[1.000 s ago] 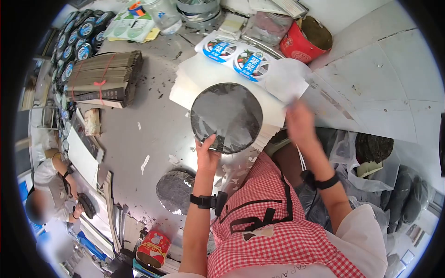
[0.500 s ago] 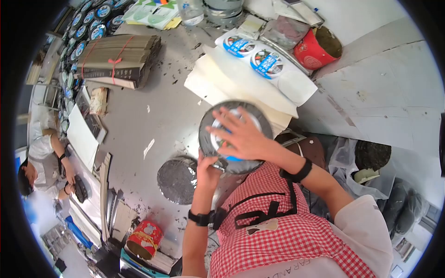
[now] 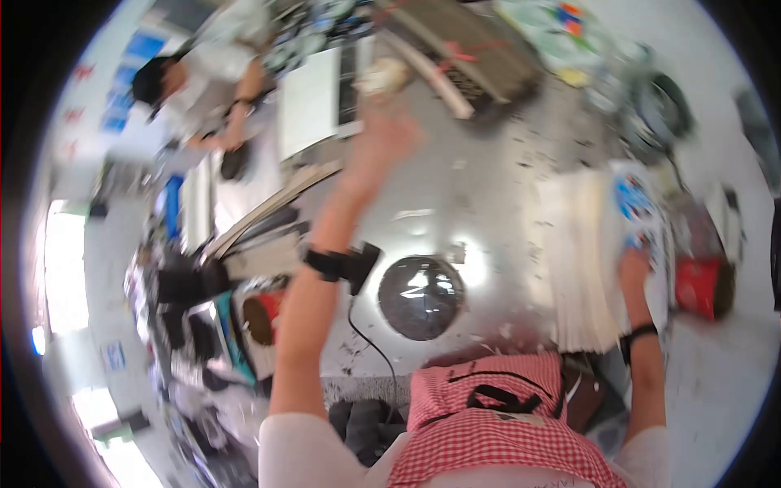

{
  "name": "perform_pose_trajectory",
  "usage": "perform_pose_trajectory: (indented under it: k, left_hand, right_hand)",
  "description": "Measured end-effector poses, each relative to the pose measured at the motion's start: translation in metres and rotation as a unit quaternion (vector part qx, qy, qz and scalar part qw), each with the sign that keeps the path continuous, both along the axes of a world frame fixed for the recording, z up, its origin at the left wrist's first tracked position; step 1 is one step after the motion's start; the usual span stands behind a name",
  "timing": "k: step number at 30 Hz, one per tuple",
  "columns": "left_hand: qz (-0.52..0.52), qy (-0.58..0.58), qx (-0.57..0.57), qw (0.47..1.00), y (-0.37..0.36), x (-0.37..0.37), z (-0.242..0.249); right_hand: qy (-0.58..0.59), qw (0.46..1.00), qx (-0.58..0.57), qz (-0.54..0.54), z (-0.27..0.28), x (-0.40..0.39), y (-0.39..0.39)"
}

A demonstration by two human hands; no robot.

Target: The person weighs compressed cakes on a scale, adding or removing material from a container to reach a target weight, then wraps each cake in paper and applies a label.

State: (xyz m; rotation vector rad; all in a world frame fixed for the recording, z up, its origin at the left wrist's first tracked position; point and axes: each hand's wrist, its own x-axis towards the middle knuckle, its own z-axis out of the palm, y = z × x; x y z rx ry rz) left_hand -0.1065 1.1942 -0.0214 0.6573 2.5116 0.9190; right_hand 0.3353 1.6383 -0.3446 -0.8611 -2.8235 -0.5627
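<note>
A: Head cam, where's the left hand?
B: Stretched out over the shiny grey tabletop, near an off-white lump. Too blurry to tell if it's spread or pinching.
A: Right hand?
B: At the white sheet with blue-printed labels, beside the cream paper stack. Can't tell its grip either.
A: Shiny black round disc?
B: Lying on the tabletop, between both arms.

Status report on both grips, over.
Left grip over grey metal table, blurred; right grip at white label sheet; shiny round black disc flat on table, nothing hiding it.
</note>
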Motion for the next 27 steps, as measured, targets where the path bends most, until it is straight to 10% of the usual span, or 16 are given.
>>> perform_pose_trajectory:
  k: [1, 3, 5, 10, 14, 18, 22, 24, 25, 27]
  left_hand:
    - [-0.153, 0.045, -0.033, 0.987, -0.03, 0.032, -0.015]
    - [-0.112, -0.084, -0.27, 0.953, -0.095, 0.07, -0.143]
    - [-0.057, -0.17, -0.389, 0.903, -0.132, 0.114, -0.152]
    - [-0.025, -0.246, -0.142, 0.959, -0.185, 0.143, -0.223]
    - [-0.043, -0.405, 0.043, 0.912, -0.135, 0.113, -0.144]
    - [0.034, -0.529, 0.455, 0.716, -0.025, 0.121, -0.125]
    - [0.037, -0.696, 0.483, 0.531, 0.136, 0.165, -0.148]
    - [0.16, -0.655, 0.443, 0.591, 0.214, 0.212, -0.119]
    - [0.107, -0.661, 0.414, 0.617, 0.235, 0.221, -0.123]
    - [0.025, -0.651, 0.346, 0.675, 0.248, 0.229, -0.146]
  right_hand:
    - [-0.149, 0.981, -0.07, -0.105, -0.017, 0.001, 0.011]
    - [-0.168, 0.977, 0.045, -0.124, -0.019, 0.002, 0.005]
    - [-0.245, 0.96, 0.135, -0.011, -0.016, 0.001, 0.018]
    - [-0.272, 0.957, 0.09, 0.036, 0.007, -0.01, 0.006]
    - [-0.228, 0.971, -0.008, 0.075, -0.004, 0.01, 0.003]
    - [-0.025, 0.999, 0.022, -0.008, 0.047, -0.013, -0.034]
    - [0.028, 0.995, -0.07, -0.059, 0.109, -0.009, -0.043]
    - [0.227, 0.908, -0.321, -0.146, 0.129, 0.0, -0.033]
    - [0.292, 0.928, -0.193, -0.125, 0.124, 0.013, -0.022]
    - [0.315, 0.888, -0.286, -0.177, 0.162, 0.042, 0.023]
